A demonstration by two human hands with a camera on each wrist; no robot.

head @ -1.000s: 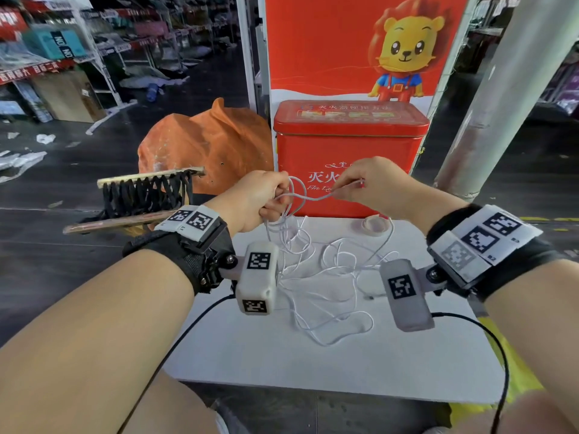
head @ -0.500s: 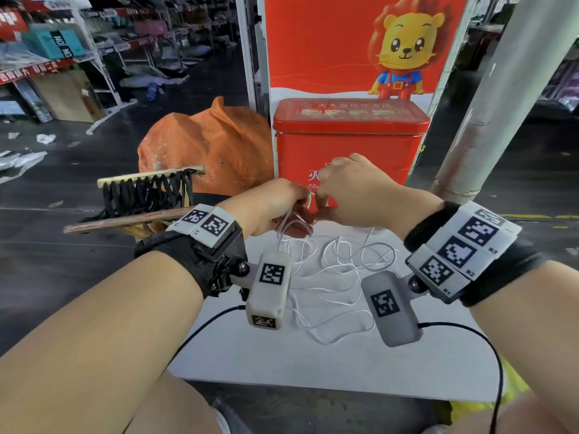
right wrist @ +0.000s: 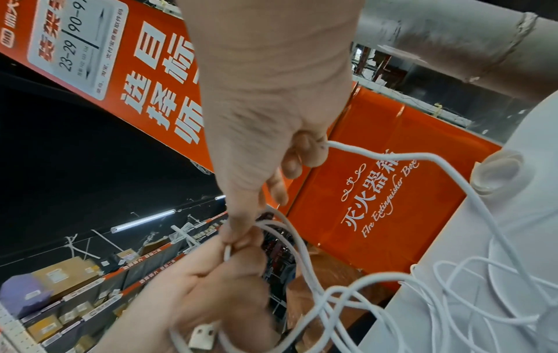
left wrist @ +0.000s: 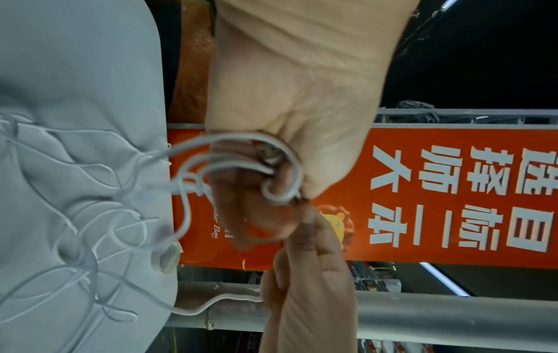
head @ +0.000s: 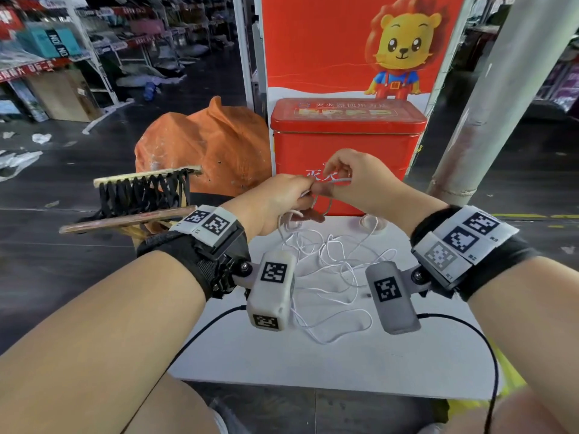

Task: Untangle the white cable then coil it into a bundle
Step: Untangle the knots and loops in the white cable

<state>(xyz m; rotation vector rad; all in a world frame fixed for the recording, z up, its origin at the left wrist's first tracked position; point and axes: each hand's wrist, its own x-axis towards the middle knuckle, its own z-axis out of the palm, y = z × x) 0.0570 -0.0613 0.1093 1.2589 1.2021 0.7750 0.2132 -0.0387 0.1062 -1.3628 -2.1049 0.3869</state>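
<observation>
A thin white cable (head: 329, 267) lies in loose tangled loops on the white table (head: 313, 358). My left hand (head: 282, 202) is raised above the table's far side, its fingers curled round a few small loops of the cable (left wrist: 241, 152). A white plug (right wrist: 202, 334) hangs below that hand. My right hand (head: 354, 177) meets the left one and pinches a strand of the cable (right wrist: 362, 151) that trails down to the pile. In the wrist views the two thumbs touch at the cable.
A red metal box (head: 344, 142) stands at the table's far edge, close behind both hands. A small clear tape roll (head: 371, 222) lies by the box. An orange sack (head: 206, 151) and a wooden frame with black lacing (head: 141, 195) are to the left. A grey pillar (head: 501, 89) rises at right.
My right hand has moved left from a spread-apart stretch to meet the left hand. Both hands have risen a little with the cable, and a strand now runs from the right fingers.
</observation>
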